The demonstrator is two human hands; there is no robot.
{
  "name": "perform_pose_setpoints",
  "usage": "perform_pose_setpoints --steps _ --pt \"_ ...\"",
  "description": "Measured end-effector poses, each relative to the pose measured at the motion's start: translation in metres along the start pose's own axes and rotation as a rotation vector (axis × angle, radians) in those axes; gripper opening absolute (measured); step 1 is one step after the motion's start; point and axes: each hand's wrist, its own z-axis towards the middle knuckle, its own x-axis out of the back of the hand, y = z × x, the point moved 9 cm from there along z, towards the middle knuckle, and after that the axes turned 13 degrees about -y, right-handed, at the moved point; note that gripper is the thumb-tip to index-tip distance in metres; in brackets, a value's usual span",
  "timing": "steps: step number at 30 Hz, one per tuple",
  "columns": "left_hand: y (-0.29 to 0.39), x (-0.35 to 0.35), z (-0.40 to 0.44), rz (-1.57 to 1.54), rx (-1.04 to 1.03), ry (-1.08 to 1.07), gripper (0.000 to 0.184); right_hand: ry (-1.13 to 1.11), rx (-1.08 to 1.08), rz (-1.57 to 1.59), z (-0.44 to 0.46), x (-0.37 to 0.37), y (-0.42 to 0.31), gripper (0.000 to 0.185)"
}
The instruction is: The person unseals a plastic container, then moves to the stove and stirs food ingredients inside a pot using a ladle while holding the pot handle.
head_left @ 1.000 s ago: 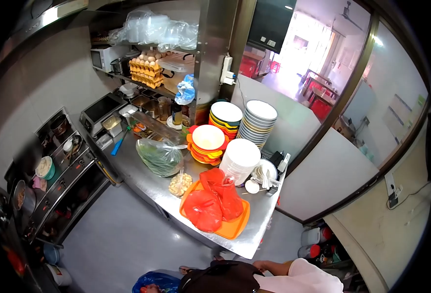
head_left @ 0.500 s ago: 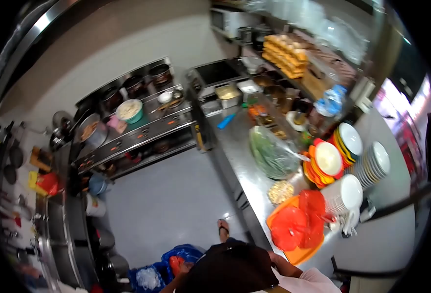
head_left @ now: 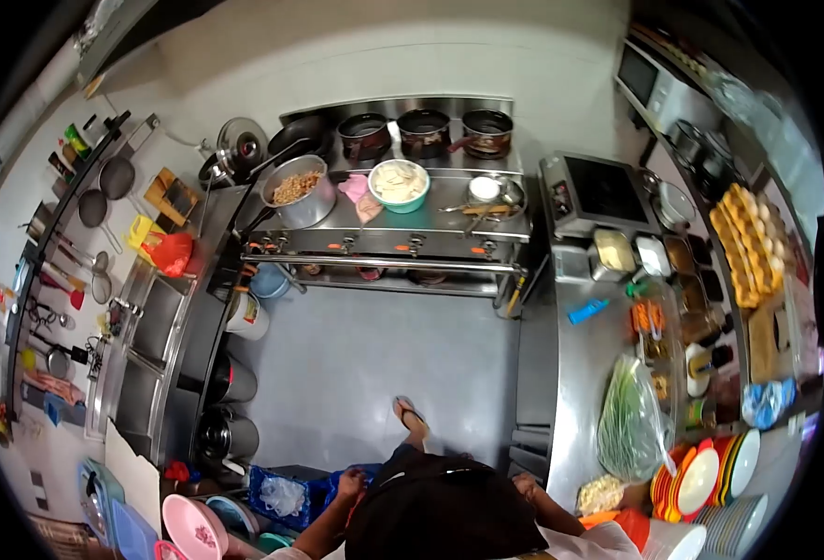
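Observation:
My left hand (head_left: 350, 483) hangs low at the bottom of the view with its fingers curled, and no object shows in it. It is nearest to a blue basket (head_left: 311, 504) with a clear plastic bag (head_left: 283, 495) inside. My right hand (head_left: 525, 484) hangs beside the front of the steel counter (head_left: 575, 369). Its fingers look curled too, and nothing is seen in them. On that counter lie a bag of green vegetables (head_left: 630, 425) and a blue-handled tool (head_left: 587, 311). A dark cap (head_left: 444, 509) covers most of my body from view.
Ahead stands a stove (head_left: 384, 241) with several pots, a pot of brown food (head_left: 297, 191) and a teal bowl of white pieces (head_left: 400, 185). Sinks (head_left: 155, 317) line the left wall. Stacked bowls (head_left: 697, 481) and egg trays (head_left: 746, 247) are right. Pink basin (head_left: 194, 527) stands lower left.
My view has swung left, so the stove is now central and the counter has shifted right. More of the sinks and basins shows. My left hand is now clear of the orange-red item beside it.

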Motion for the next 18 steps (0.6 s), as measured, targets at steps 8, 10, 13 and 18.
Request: perform_pose_setpoints --steps 8,10,13,18 --pt "0.071 0.053 0.102 0.212 -0.066 0.062 0.032 0.034 0.093 -1.163 0.126 -0.121 -0.169 0.037" --pt "0.090 0.076 0.141 0.002 0.103 0.039 0.029 -0.157 0.381 -1.059 0.172 -0.180 -0.198 0.040" --pt "0.149 0.132 0.185 -0.077 -0.135 0.099 0.024 -0.263 0.489 -1.021 0.220 -0.229 -0.234 0.042" --pt "0.225 0.174 0.201 -0.289 -0.096 0.177 0.024 0.756 -0.283 -1.472 0.309 -0.172 -0.299 0.026"
